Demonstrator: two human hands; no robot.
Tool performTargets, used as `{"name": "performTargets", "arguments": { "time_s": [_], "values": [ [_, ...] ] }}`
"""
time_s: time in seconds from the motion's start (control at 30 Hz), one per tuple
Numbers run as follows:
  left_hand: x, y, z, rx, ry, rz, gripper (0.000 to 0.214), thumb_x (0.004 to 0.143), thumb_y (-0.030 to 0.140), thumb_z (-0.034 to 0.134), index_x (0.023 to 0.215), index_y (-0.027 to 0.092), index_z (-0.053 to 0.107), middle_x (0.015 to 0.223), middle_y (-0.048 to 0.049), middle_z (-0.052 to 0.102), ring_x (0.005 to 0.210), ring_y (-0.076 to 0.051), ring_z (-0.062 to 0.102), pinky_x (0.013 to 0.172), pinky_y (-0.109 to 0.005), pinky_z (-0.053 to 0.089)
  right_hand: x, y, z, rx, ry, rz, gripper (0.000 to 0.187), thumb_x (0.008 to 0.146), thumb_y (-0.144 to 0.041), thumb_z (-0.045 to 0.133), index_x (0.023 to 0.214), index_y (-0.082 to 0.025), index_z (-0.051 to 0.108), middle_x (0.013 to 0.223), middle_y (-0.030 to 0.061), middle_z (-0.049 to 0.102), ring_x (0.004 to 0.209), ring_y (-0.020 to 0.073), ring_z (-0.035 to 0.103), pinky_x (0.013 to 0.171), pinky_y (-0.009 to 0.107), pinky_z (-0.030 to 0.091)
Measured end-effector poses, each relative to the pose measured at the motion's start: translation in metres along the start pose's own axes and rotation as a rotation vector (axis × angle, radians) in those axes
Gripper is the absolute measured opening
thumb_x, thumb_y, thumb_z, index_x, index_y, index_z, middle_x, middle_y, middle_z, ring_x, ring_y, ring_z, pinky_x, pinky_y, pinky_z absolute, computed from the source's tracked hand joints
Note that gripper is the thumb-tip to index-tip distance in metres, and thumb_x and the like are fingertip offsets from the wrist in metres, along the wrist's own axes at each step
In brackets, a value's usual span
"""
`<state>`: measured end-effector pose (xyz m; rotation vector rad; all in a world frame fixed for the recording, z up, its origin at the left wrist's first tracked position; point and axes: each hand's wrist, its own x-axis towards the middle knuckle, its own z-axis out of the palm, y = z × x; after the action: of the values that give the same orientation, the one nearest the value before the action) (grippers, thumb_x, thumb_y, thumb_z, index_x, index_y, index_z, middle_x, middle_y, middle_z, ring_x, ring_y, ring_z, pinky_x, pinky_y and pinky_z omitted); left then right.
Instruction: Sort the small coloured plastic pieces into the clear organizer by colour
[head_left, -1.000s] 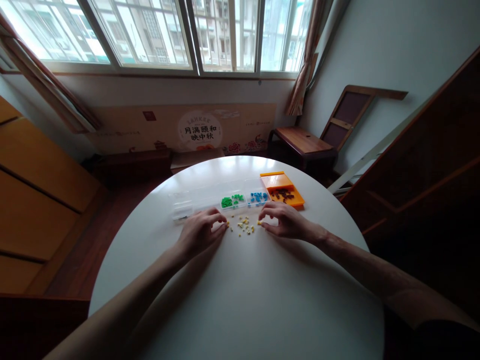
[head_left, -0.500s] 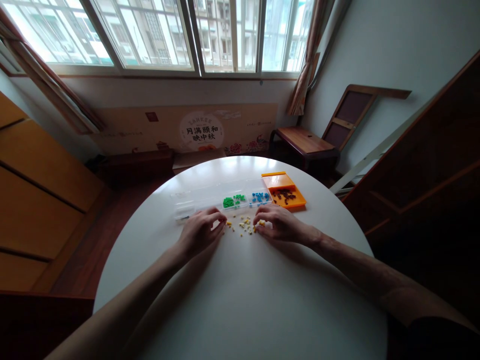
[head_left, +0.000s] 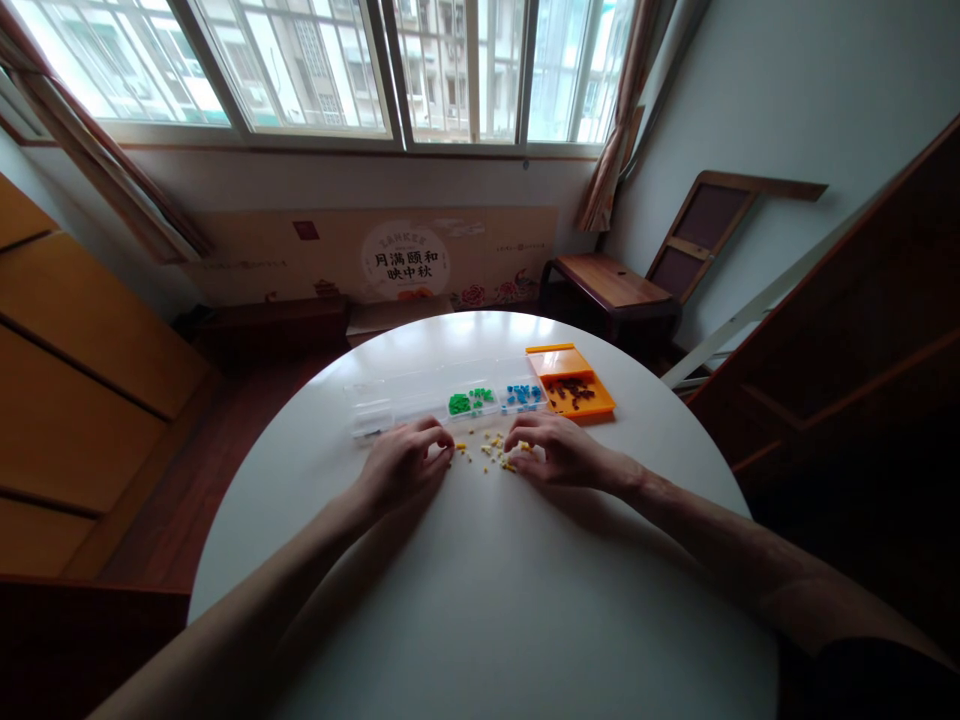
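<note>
Several small yellow beads (head_left: pixel 489 449) lie scattered on the round white table (head_left: pixel 487 600) between my hands. My left hand (head_left: pixel 403 464) rests on the table left of the beads, fingers curled, fingertips at the pile's left edge. My right hand (head_left: pixel 559 450) lies on the right side of the pile, fingers bent and pinched around a yellow bead at its fingertips. Just behind the hands stands a clear compartment box (head_left: pixel 397 397) holding green beads (head_left: pixel 465 402) and blue beads (head_left: pixel 523 395).
An orange tray (head_left: pixel 561 361) with dark beads sits at the box's right end. Beyond the table are a wooden chair (head_left: pixel 611 285), a printed cardboard panel under the windows, and wooden furniture at both sides.
My right hand has slid left into the yellow beads and closed its fingers on one. My left hand has stayed nearly still.
</note>
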<state>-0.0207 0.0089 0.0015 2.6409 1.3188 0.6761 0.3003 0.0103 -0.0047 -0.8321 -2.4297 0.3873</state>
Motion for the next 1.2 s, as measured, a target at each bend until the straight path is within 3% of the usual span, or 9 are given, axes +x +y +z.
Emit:
{"name": "performTargets", "arguments": {
  "time_s": [0.17, 0.3, 0.5, 0.7, 0.93, 1.03, 1.2],
  "values": [
    [0.001, -0.005, -0.015, 0.056, 0.090, -0.026, 0.023, 0.105, 0.033, 0.060, 0.097, 0.024, 0.079, 0.101, -0.0042, 0.077, 0.074, -0.017, 0.064, 0.073, -0.031, 0.047, 0.001, -0.001, 0.002, 0.018, -0.009, -0.011, 0.006, 0.102, -0.021, 0.075, 0.102, -0.025, 0.078, 0.107, 0.0037, 0.077, 0.097, 0.0198, 0.071, 0.087, 0.032, 0.053],
    [0.004, -0.023, -0.031, 0.113, 0.185, -0.118, 0.024, 0.105, 0.036, 0.061, 0.096, 0.024, 0.080, 0.104, -0.0037, 0.077, 0.072, -0.016, 0.064, 0.070, -0.031, 0.047, 0.003, 0.000, 0.004, 0.002, 0.020, -0.028, 0.005, 0.103, -0.022, 0.073, 0.103, -0.025, 0.078, 0.108, 0.0049, 0.077, 0.101, 0.0217, 0.072, 0.091, 0.034, 0.054],
    [-0.005, -0.040, -0.031, 0.098, 0.226, -0.161, 0.027, 0.107, 0.038, 0.059, 0.103, 0.024, 0.081, 0.105, -0.0036, 0.078, 0.068, -0.014, 0.062, 0.065, -0.029, 0.046, 0.019, 0.000, 0.010, -0.013, 0.106, -0.021, 0.005, 0.106, -0.026, 0.073, 0.104, -0.024, 0.077, 0.112, 0.0065, 0.077, 0.092, 0.0197, 0.070, 0.088, 0.033, 0.055],
    [-0.032, -0.022, -0.027, 0.013, 0.195, -0.133, 0.029, 0.108, 0.042, 0.060, 0.098, 0.023, 0.080, 0.100, -0.0029, 0.075, 0.069, -0.014, 0.062, 0.067, -0.028, 0.048, 0.070, -0.004, 0.030, -0.004, 0.162, 0.030, 0.003, 0.104, -0.022, 0.075, 0.104, -0.022, 0.078, 0.105, 0.0032, 0.075, 0.080, 0.0148, 0.065, 0.080, 0.029, 0.052],
    [-0.045, -0.017, -0.013, 0.017, 0.133, -0.029, 0.026, 0.108, 0.037, 0.060, 0.097, 0.024, 0.080, 0.101, -0.0029, 0.077, 0.067, -0.013, 0.062, 0.076, -0.030, 0.052, 0.130, -0.006, 0.060, -0.020, 0.189, 0.060, 0.009, 0.104, -0.018, 0.073, 0.108, -0.018, 0.081, 0.111, 0.0049, 0.076, 0.086, 0.0160, 0.069, 0.085, 0.029, 0.053],
    [-0.045, -0.020, -0.010, 0.007, 0.139, -0.023, 0.024, 0.108, 0.036, 0.060, 0.098, 0.025, 0.080, 0.100, -0.0022, 0.076, 0.066, -0.013, 0.061, 0.076, -0.030, 0.052, 0.126, -0.003, 0.061, -0.003, 0.193, 0.063, 0.011, 0.104, -0.016, 0.071, 0.108, -0.020, 0.081, 0.109, 0.0051, 0.076, 0.085, 0.0161, 0.069, 0.083, 0.029, 0.053],
    [-0.046, -0.018, -0.011, 0.011, 0.123, 0.005, 0.022, 0.107, 0.037, 0.063, 0.101, 0.026, 0.081, 0.100, -0.0034, 0.076, 0.070, -0.015, 0.063, 0.076, -0.031, 0.052, 0.080, 0.001, 0.040, 0.004, 0.212, 0.038, 0.012, 0.103, -0.014, 0.069, 0.104, -0.022, 0.077, 0.101, 0.0043, 0.075, 0.083, 0.0174, 0.067, 0.084, 0.031, 0.053]
  ]
}}
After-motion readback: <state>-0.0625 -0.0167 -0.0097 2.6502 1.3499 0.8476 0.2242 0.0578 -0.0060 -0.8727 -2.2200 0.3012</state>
